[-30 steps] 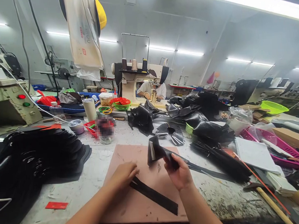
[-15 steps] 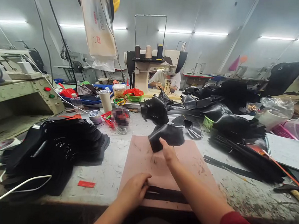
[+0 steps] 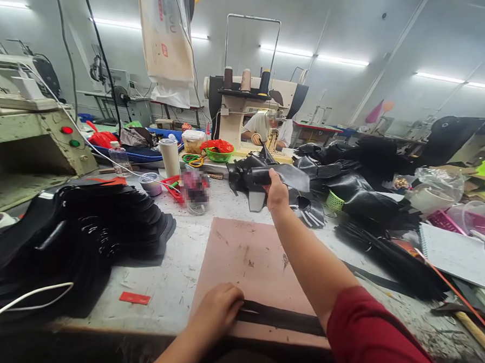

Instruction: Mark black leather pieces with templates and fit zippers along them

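Observation:
Out over the far edge of a pink board, my right hand (image 3: 276, 193) grips a black leather piece (image 3: 262, 176), thumb on top. The piece folds over, and its grey underside shows to the right. My left hand (image 3: 219, 308) rests at the near left of the pink board (image 3: 246, 251), fingers curled at the ends of narrow black strips (image 3: 280, 316). The strips lie side by side along the board's near edge. Its fingertips are partly hidden. Just beyond my right hand lie other shaped black leather pieces (image 3: 309, 208).
A tall stack of black pieces (image 3: 86, 233) stands left, near a red scrap (image 3: 135, 298). To the right are a bundle of black strips (image 3: 393, 260), a notebook (image 3: 460, 251) and a hammer (image 3: 473, 326). Behind stand a tumbler (image 3: 170, 158) and a sewing machine (image 3: 231, 117) with a person beyond.
My right hand has carried the black leather piece off the pink board, forward and up, and the piece now folds over to show its grey underside. My left hand stays by the strips.

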### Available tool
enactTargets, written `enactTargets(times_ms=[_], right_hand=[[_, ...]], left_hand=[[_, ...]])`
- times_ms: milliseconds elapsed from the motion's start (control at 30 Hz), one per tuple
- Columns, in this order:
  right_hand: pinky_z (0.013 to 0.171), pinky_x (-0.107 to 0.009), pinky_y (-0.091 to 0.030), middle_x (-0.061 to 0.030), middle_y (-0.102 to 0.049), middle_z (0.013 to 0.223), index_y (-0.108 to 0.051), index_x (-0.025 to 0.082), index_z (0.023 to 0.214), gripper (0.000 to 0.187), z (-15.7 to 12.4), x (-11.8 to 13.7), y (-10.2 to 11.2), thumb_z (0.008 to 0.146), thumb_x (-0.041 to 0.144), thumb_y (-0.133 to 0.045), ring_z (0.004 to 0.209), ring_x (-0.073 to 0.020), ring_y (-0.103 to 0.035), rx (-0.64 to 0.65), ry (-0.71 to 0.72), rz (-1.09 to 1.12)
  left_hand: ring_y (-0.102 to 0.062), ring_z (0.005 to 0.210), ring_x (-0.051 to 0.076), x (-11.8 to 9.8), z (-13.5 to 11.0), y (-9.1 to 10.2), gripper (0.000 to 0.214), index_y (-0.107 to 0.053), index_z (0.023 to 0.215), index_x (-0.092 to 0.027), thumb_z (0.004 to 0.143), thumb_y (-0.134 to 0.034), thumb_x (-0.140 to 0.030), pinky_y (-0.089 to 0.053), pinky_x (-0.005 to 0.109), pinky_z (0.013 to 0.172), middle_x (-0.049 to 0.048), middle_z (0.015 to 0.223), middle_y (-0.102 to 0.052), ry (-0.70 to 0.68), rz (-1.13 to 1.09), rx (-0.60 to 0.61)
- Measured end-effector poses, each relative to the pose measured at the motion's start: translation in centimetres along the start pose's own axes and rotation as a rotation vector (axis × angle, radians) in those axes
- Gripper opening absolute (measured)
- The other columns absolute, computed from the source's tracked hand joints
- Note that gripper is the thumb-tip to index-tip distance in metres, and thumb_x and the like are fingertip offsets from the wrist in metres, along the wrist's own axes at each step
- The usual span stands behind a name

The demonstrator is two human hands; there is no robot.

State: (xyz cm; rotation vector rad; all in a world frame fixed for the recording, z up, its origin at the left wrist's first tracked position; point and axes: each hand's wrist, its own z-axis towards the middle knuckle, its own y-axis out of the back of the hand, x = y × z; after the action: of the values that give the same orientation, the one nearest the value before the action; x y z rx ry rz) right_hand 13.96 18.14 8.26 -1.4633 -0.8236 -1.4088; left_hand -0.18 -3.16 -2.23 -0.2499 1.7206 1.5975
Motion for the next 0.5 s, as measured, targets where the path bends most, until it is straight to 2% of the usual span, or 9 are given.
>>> enactTargets(times_ms=[67, 167, 267, 333, 400, 500], right_hand=[[0.08, -0.026, -0.045, -0.0033, -0.062, 0.093, -0.06, 0.012, 0.091, 0.042, -0.8, -0.4, 0.6, 0.075, 0.049, -0.047, 0.095, -0.0153, -0.056, -0.018, -0.017, -0.036], [0.079, -0.028, -0.045, -0.0058, -0.063, 0.074, -0.06, 0.014, 0.067, 0.036, -4.2, -3.7, 2.6, 0.066, 0.05, -0.058, 0.09, -0.0207, -0.057, -0.019, -0.122, -0.126], [0.063, -0.028, -0.046, -0.0025, -0.056, 0.052, -0.054, 0.019, 0.053, 0.029, -8.5, -8.2, 4.8, 0.067, 0.044, -0.057, 0.072, -0.0209, -0.06, -0.012, -0.236, -0.171], [0.049, -0.026, -0.043, 0.0009, -0.048, 0.041, -0.05, 0.021, 0.048, 0.028, -10.8, -10.5, 6.0, 0.067, 0.039, -0.058, 0.055, -0.0186, -0.056, -0.009, -0.297, -0.162], [0.04, -0.025, -0.036, 0.0034, -0.043, 0.037, -0.047, 0.021, 0.047, 0.026, -12.3, -11.5, 7.0, 0.064, 0.034, -0.06, 0.042, -0.015, -0.049, -0.011, -0.337, -0.118], [0.032, -0.022, -0.029, 0.0053, -0.043, 0.038, -0.046, 0.02, 0.051, 0.023, -13.0, -11.3, 8.3, 0.062, 0.031, -0.063, 0.034, -0.0105, -0.04, -0.005, -0.342, 0.009]], left_hand=[[-0.057, 0.079, 0.018, 0.2, -0.1, -0.1, 0.021, -0.061, 0.083, -0.019, 0.082, -0.039, -0.019, -0.045, 0.029, 0.072, 0.0054, 0.082, -0.062, -0.024, -0.031, -0.027], [-0.057, 0.084, 0.018, 0.5, -0.1, -0.2, 0.022, -0.059, 0.095, -0.019, 0.083, -0.04, -0.022, -0.045, 0.03, 0.076, 0.0066, 0.09, -0.061, -0.03, -0.079, -0.075], [-0.057, 0.083, 0.018, 0.6, -0.1, -0.3, 0.022, -0.057, 0.097, -0.019, 0.082, -0.042, -0.023, -0.046, 0.03, 0.075, 0.0064, 0.091, -0.061, -0.013, -0.112, -0.115], [-0.058, 0.081, 0.017, 0.6, -0.1, -0.4, 0.021, -0.057, 0.094, -0.019, 0.082, -0.041, -0.023, -0.047, 0.03, 0.074, 0.0059, 0.089, -0.061, -0.004, -0.132, -0.137], [-0.058, 0.081, 0.017, 0.6, 0.0, -0.4, 0.021, -0.057, 0.092, -0.019, 0.082, -0.04, -0.024, -0.046, 0.031, 0.075, 0.0059, 0.088, -0.061, 0.005, -0.142, -0.156], [-0.058, 0.08, 0.018, 0.5, 0.1, -0.4, 0.021, -0.058, 0.09, -0.018, 0.081, -0.041, -0.025, -0.046, 0.032, 0.075, 0.0063, 0.087, -0.062, 0.011, -0.14, -0.169]])
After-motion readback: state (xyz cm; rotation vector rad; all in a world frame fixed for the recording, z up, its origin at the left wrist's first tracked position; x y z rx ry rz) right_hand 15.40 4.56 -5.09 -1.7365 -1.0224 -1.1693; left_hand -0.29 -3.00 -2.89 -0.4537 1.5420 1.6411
